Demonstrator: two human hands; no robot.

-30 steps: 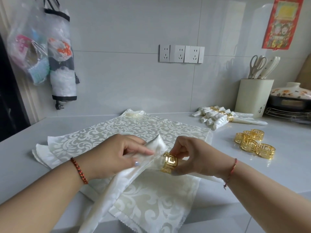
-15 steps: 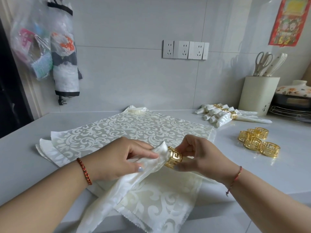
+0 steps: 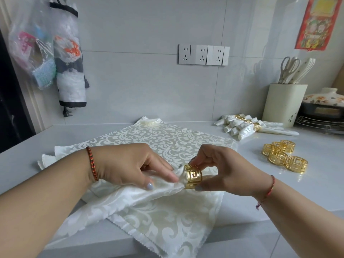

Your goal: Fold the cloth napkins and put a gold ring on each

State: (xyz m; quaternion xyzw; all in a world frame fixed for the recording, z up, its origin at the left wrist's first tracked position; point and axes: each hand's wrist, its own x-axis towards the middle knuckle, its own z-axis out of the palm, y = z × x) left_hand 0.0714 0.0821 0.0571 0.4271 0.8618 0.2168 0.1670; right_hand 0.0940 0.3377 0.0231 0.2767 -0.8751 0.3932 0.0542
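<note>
Grey kitchen counter (image 3: 307, 185) under a tiled wall with sockets (image 3: 203, 54). Left hand (image 3: 128, 164) pinched the gathered tip of a folded napkin (image 3: 130, 198), feeding it into a gold ring (image 3: 192, 176) gripped between thumb and fingers of the right hand (image 3: 229, 170). Napkin tip sat inside the ring, above a flat stack of patterned napkins (image 3: 167, 142). Loose gold rings (image 3: 283, 155) lay clustered to the right; finished ringed napkins (image 3: 242, 125) sat near a utensil holder (image 3: 283, 105).
</note>
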